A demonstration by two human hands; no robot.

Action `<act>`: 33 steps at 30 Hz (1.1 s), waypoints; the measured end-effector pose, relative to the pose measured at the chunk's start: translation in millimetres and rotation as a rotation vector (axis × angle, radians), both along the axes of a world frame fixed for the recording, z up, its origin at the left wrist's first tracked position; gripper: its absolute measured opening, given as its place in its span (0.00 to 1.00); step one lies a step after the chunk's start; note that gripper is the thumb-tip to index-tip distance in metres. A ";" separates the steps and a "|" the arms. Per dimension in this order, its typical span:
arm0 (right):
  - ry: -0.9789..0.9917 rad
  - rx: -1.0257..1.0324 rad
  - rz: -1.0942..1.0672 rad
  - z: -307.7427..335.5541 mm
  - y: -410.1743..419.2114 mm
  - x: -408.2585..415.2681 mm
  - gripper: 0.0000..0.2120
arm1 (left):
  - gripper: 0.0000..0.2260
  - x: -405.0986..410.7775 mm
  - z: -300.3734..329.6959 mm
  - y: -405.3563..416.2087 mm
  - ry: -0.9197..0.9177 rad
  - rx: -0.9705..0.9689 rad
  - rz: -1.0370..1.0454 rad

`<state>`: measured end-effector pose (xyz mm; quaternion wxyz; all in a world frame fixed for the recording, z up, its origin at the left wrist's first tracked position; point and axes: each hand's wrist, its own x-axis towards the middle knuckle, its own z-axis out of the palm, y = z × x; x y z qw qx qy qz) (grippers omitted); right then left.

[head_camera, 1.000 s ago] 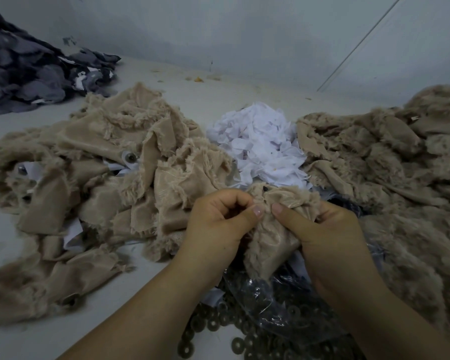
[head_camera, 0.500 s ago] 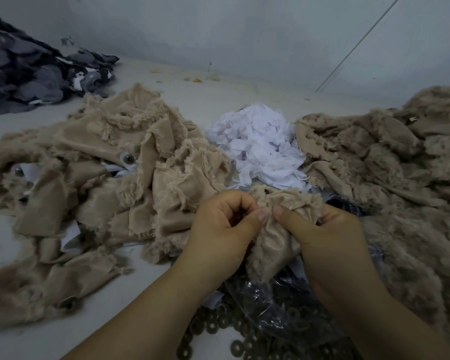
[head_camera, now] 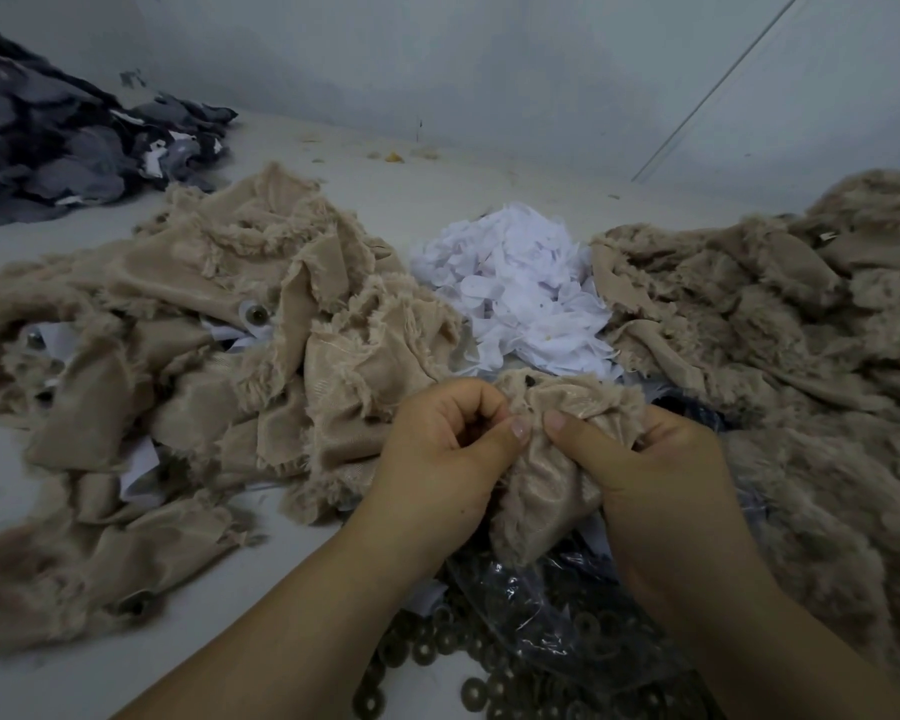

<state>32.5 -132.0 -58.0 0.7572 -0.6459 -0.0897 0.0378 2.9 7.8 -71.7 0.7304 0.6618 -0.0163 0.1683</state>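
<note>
Bunched fur piece (head_camera: 541, 491), tan, shiny backing outward, held between both grips. Left grip (head_camera: 437, 459) clenched on its left edge, thumb tip pressed to the cloth, fingers curled in. Right grip (head_camera: 661, 480) grasping its right side, thumb laid across the front, fingers tucked behind the folds. Thumb tips almost meeting at the middle. Small dark stud (head_camera: 532, 379) at the piece's top, just above the left grip's knuckles.

Directly below the grips: clear bag (head_camera: 541, 615), crumpled, lying partly over a spread of dark washers (head_camera: 427, 652). Just beyond the grips: white scraps (head_camera: 520, 288) in a loose mound. Left of the left grip, close beside it: fur heap (head_camera: 204, 356), backing mostly up, with a round eye (head_camera: 255, 315) on it and white bits among the folds. Right of the right grip: second fur heap (head_camera: 775, 330), fluffy side up. Well off to the far left, by the wall: grey cloth pile (head_camera: 48, 148). Counter (head_camera: 437, 189) pale, with a few crumbs near the wall.
</note>
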 end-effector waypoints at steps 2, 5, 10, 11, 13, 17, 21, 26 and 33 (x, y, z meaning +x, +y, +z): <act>-0.063 -0.044 -0.024 -0.7 -0.7 -0.3 0.05 | 0.07 -1.4 0.8 0.0 0.001 0.043 0.023; -0.064 -0.076 -0.041 -1.3 -0.2 -0.6 0.06 | 0.07 -3.0 1.8 -0.2 -0.020 0.129 0.060; -0.003 -0.046 -0.038 -0.5 1.7 -0.5 0.07 | 0.09 -4.1 0.2 -1.5 -0.125 0.269 0.206; -0.004 -0.047 -0.038 -1.3 1.0 0.4 0.06 | 0.08 -4.9 1.3 -1.4 -0.208 0.350 0.237; -0.004 -0.070 -0.048 -0.8 0.8 0.1 0.02 | 0.08 -6.0 1.5 -2.0 -0.373 0.550 0.282; -0.067 -0.129 -0.054 1.0 -1.2 0.0 0.05 | 0.08 -5.7 -1.8 -4.4 -0.370 0.621 0.326; -0.169 -0.190 -0.073 1.5 -1.8 1.4 0.11 | 0.06 -3.8 -2.5 -4.0 -0.352 0.560 0.339; -0.148 -0.128 -0.028 0.4 -1.4 2.0 0.07 | 0.09 -4.4 -1.1 -3.5 -0.198 0.314 0.239; -0.149 -0.116 0.008 -0.1 -1.3 0.3 0.08 | 0.10 -4.5 0.4 0.2 -0.127 0.296 0.225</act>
